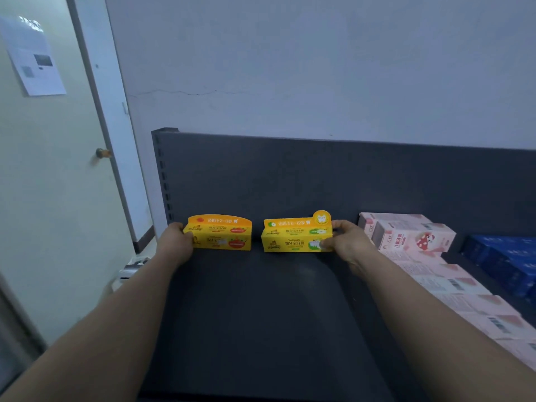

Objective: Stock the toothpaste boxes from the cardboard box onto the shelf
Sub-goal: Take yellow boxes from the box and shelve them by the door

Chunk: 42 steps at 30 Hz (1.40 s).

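Toothpaste boxes (219,234), long axes seemingly left-right

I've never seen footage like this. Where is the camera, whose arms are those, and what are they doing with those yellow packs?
There is no machine here. These are a person's two bare arms, filmed by one wide-angle camera worn on their head, which looks forward and down. The left hand grips the left end of the yellow toothpaste boxes with red fruit. The right hand grips the right end of the yellow toothpaste boxes with green fruit. Both sets sit at the back of a dark grey shelf, with a gap between them. To the right lie pink toothpaste boxes and, beyond them, blue boxes. A door is on the left. The cardboard box is out of view.
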### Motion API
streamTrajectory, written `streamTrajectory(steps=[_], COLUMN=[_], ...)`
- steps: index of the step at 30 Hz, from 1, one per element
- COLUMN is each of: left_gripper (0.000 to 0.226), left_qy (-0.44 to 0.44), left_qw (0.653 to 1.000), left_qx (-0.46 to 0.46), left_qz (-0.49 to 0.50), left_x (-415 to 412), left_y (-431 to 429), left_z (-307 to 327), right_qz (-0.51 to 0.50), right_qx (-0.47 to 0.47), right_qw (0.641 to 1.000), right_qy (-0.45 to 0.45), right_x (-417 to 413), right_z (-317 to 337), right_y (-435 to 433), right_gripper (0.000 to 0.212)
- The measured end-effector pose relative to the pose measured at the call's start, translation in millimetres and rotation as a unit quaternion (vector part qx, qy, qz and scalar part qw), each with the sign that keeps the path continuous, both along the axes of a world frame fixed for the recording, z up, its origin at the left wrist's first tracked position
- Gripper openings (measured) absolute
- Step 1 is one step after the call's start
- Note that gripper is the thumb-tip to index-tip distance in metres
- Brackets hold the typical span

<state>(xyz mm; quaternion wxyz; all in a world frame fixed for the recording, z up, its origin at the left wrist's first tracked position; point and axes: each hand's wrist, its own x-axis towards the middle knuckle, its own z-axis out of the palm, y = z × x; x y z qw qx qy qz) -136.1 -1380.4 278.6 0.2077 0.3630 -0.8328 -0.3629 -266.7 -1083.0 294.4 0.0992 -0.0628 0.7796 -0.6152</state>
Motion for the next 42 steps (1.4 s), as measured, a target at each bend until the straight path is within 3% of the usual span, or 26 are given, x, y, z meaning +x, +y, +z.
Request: streamTrajectory(steps=[4,12,16,19,23,31,42], left_gripper=[0.022,0.052,0.048,0.042,0.038,0.036,0.036], left_qy=[0.01,0.049,0.089,0.108,0.122,0.168,0.152], left_qw=[1.0,0.993,0.991,0.981,0.964,0.909,0.804], left_qx=[-0.012,-0.099,-0.041,-0.049,-0.054,-0.076,-0.084], left_qz=[0.014,0.03,-0.091,-0.156,-0.229,-0.372,-0.568], left_x=[2,24,27,24,19,21,67], left_y=[6,56,96,131,193,363,680], left_z=[1,16,26,31,40,54,22], right_qz=[-0.007,-0.029,0.01,0.035,0.015,-0.095,-0.266], right_qx=[0.051,0.132,0.199,0.277,0.311,0.367,0.402], right_qw=[0.998,0.98,0.956,0.92,0.897,0.882,0.867], right_qy=[0.025,0.143,0.216,0.274,0.314,0.282,0.126], right_x=[4,23,47,71,99,150,283], right_z=[-9,1,28,45,53,48,12], right_y=[-11,-8,14,44,101,278,576], right_gripper=[0.043,0.049,0.052,0.053,0.049,0.058,0.058])
